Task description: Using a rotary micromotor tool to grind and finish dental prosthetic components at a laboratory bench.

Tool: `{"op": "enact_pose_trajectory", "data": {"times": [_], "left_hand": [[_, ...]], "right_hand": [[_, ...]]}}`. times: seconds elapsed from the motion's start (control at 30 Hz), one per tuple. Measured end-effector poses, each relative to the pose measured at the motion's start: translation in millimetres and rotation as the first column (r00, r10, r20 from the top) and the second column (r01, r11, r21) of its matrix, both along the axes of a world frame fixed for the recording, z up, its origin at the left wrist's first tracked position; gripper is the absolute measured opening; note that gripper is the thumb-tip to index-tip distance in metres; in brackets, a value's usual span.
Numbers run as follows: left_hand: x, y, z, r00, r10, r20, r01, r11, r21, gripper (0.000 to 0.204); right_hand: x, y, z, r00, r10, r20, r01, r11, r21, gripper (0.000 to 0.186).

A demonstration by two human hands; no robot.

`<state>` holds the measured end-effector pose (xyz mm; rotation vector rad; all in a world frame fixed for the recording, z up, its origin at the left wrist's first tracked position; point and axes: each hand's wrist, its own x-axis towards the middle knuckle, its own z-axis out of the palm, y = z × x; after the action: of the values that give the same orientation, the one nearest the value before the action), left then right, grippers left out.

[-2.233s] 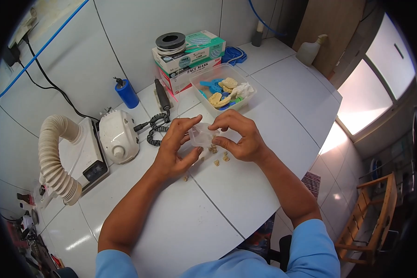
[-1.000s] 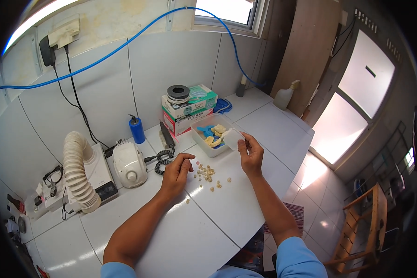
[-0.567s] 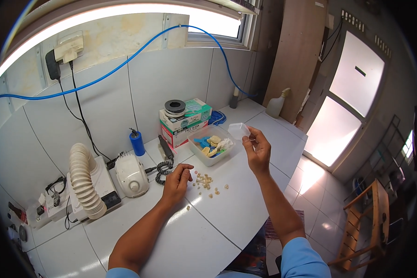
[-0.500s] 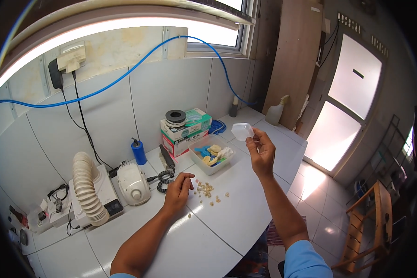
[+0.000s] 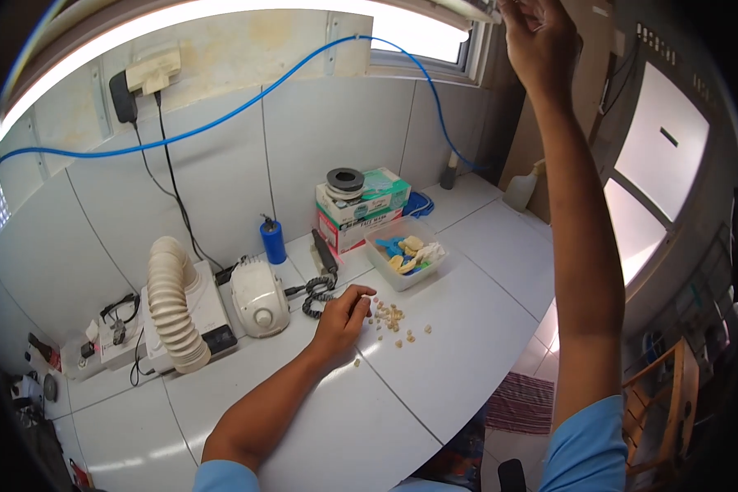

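My left hand (image 5: 342,321) rests on the white tiled tabletop, loosely curled, thumb apart from the forefinger and nothing visible between them. Just beyond its fingertips lies a scatter of small cream tooth-like pieces (image 5: 392,316), a few of them pinkish. High up at the picture's top edge, my right hand (image 5: 541,41) is raised beside the end of an overhead shelf (image 5: 459,10). Its fingers are partly cut off by the edge, so what they hold cannot be made out. The small clear plastic box is not plainly visible.
A clear tub (image 5: 407,277) of blue, yellow and white bits stands behind the pieces, near stacked cartons (image 5: 361,213) with a spool (image 5: 345,180). Leftward are a corded handpiece (image 5: 325,252), its white control unit (image 5: 259,299), a ribbed hose (image 5: 172,303) and a blue canister (image 5: 272,240).
My right hand has risen from above the table to the overhead shelf; the clear box it held has gone from plain sight. The view has shifted. My left hand stays beside the pieces.
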<state>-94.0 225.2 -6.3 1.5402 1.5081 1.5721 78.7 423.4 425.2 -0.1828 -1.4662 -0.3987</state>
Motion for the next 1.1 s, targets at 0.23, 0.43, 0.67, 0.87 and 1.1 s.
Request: {"op": "enact_pose_trajectory", "data": {"times": [0.23, 0.43, 0.67, 0.87, 1.1], "left_hand": [[-4, 0, 2, 0.998, -0.046, -0.034, 0.044, 0.998, -0.049, 0.021], [-4, -6, 5, 0.99, -0.07, -0.125, 0.064, 0.996, -0.055, 0.021], [-4, 0, -2, 0.988, -0.091, -0.123, 0.086, 0.995, -0.042, 0.023], [-3, 4, 1, 0.995, -0.051, -0.081, 0.05, 0.999, -0.017, 0.024], [-4, 0, 2, 0.973, -0.117, -0.197, 0.104, 0.992, -0.072, 0.03]], "right_hand": [[-21, -3, -1, 0.987, 0.044, 0.154, -0.03, 0.995, -0.091, 0.034], [-16, 18, 2, 0.967, 0.049, 0.249, -0.009, 0.987, -0.158, 0.047], [-30, 28, -23, 0.967, 0.23, 0.109, -0.222, 0.972, -0.076, 0.053], [-28, 8, -69, 0.966, 0.256, 0.029, -0.255, 0.967, -0.021, 0.063], [-100, -44, -232, 0.585, 0.593, 0.554, -0.111, 0.735, -0.669, 0.024]]}}
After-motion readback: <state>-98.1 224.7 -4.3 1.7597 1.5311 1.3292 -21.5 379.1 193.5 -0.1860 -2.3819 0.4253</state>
